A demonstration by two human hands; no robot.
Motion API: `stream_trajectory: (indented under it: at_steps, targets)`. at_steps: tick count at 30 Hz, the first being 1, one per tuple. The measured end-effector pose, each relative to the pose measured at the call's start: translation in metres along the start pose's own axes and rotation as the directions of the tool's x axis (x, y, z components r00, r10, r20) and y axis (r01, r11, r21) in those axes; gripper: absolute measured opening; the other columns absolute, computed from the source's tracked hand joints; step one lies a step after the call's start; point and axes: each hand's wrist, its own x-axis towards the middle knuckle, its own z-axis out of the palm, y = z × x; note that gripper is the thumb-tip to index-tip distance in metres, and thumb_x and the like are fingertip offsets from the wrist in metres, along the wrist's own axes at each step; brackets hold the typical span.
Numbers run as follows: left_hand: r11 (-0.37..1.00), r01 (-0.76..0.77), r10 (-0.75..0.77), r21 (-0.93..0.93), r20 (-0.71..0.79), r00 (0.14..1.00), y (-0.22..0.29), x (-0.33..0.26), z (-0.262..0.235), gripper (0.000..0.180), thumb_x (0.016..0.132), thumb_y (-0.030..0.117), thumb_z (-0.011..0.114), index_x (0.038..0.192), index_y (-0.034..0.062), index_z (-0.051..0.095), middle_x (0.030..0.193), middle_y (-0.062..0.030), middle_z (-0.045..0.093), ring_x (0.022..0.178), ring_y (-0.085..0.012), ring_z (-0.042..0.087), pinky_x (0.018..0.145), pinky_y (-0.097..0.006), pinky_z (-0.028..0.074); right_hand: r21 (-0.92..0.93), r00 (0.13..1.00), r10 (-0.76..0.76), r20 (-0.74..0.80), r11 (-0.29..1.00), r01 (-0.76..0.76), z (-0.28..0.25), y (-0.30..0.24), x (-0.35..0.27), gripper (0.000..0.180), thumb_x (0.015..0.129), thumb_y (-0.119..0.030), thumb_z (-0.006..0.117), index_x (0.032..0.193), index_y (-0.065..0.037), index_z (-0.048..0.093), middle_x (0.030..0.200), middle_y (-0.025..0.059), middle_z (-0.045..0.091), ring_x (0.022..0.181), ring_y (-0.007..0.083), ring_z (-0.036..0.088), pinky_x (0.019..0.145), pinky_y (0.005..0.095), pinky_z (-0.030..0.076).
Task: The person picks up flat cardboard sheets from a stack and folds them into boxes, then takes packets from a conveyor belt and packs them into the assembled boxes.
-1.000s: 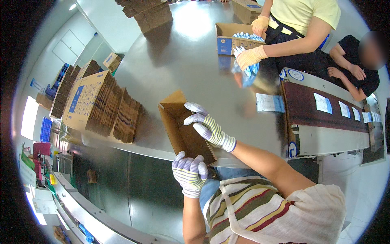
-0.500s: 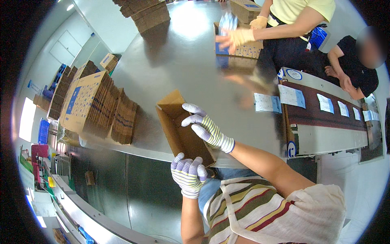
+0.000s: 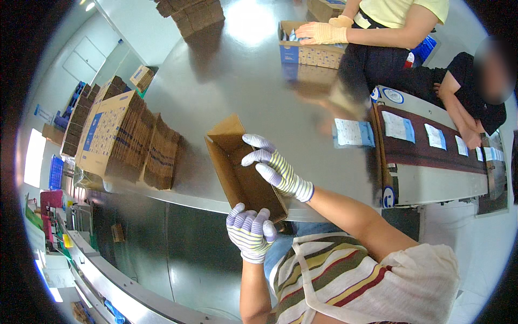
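Observation:
An empty-looking open cardboard box [image 3: 249,181], plain brown inside, is tilted over the near edge of the metal table. My left hand [image 3: 249,233], in a white glove with striped back and purple fingertips, is curled over the near end of the box. In a matching glove, my right hand [image 3: 278,170] grips the box's right wall, its fingers bent over the rim and the thumb along the side. The bottom of the box and its outer faces are mostly hidden.
Flattened printed cartons [image 3: 116,135] stand stacked at the left; more cartons [image 3: 191,16] are at the far side. A co-worker's yellow-gloved hands [image 3: 324,33] are at a blue-and-tan box [image 3: 310,55]. White-blue packets [image 3: 353,133] lie beside a conveyor belt [image 3: 423,154] carrying several others.
My hands and the box stay nearly still. The co-worker's hands, blurred with packets before, now rest over their box. The person in black has reached an arm closer to the belt.

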Motion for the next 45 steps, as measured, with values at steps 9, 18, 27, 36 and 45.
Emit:
stream_trajectory:
  at_steps: [9, 18, 27, 36, 45]
  targets:
    - [1.000, -0.001, 0.000, 0.009, 0.008, 1.000, 0.000, 0.002, -0.001, 0.015, 0.085, 0.018, 0.047, 0.076, 0.0124, 0.058, 0.066, -0.0014, 0.056, 0.065, -0.0188, 0.055, 0.085, -0.041, 0.045, 0.028, 0.999, 0.036, -0.023, 0.999, -0.035, 0.002, -0.006, 0.002, 0.022, 0.087, -0.023, 0.050, 0.099, -0.011, 0.064, 0.138, 0.0142, 0.041, 0.130, 0.0326, 0.032, 0.110, 0.0427, 0.022]
    - [0.994, -0.104, 0.094, 0.031, 0.231, 0.968, -0.003, 0.005, -0.007, 0.036, 0.078, 0.042, 0.063, 0.099, 0.0124, 0.064, 0.061, -0.0004, 0.046, 0.063, -0.0202, 0.051, 0.080, -0.038, 0.044, 0.029, 0.999, 0.040, -0.037, 0.999, -0.039, -0.001, -0.005, -0.001, 0.023, 0.088, -0.026, 0.050, 0.100, -0.012, 0.062, 0.138, 0.0150, 0.041, 0.132, 0.0331, 0.030, 0.109, 0.0432, 0.021]
    - [0.982, -0.187, 0.159, 0.015, 0.460, 0.874, -0.002, 0.028, -0.017, 0.043, 0.073, 0.039, 0.068, 0.109, 0.0141, 0.065, 0.053, -0.0004, 0.043, 0.049, -0.0191, 0.046, 0.058, -0.032, 0.039, -0.327, 0.989, 0.069, 0.129, 0.945, -0.023, -0.043, -0.032, 0.003, 0.033, 0.089, -0.032, 0.052, 0.114, -0.010, 0.054, 0.130, 0.0133, 0.047, 0.121, 0.0327, 0.044, 0.102, 0.0433, 0.034]
    - [0.989, -0.149, 0.128, 0.007, 0.475, 0.870, 0.000, 0.033, -0.015, 0.046, 0.072, 0.038, 0.068, 0.110, 0.0140, 0.065, 0.054, -0.0020, 0.046, 0.051, -0.0209, 0.047, 0.061, -0.033, 0.040, -0.921, 0.704, 0.694, 0.151, 0.358, -0.155, -0.282, -0.009, 0.010, 0.036, 0.079, -0.017, 0.064, 0.112, -0.004, 0.059, 0.107, 0.0172, 0.062, 0.101, 0.0332, 0.057, 0.092, 0.0388, 0.044]
    - [0.990, -0.144, 0.129, -0.008, 0.498, 0.857, -0.002, 0.034, -0.014, 0.051, 0.072, 0.037, 0.068, 0.116, 0.0123, 0.062, 0.061, -0.0028, 0.050, 0.061, -0.0235, 0.050, 0.072, -0.036, 0.041, -0.957, 0.184, 0.956, 0.229, 0.256, -0.139, -0.344, 0.031, 0.019, 0.056, 0.074, -0.017, 0.067, 0.125, -0.001, 0.049, 0.116, 0.0186, 0.060, 0.109, 0.0274, 0.057, 0.092, 0.0364, 0.045]
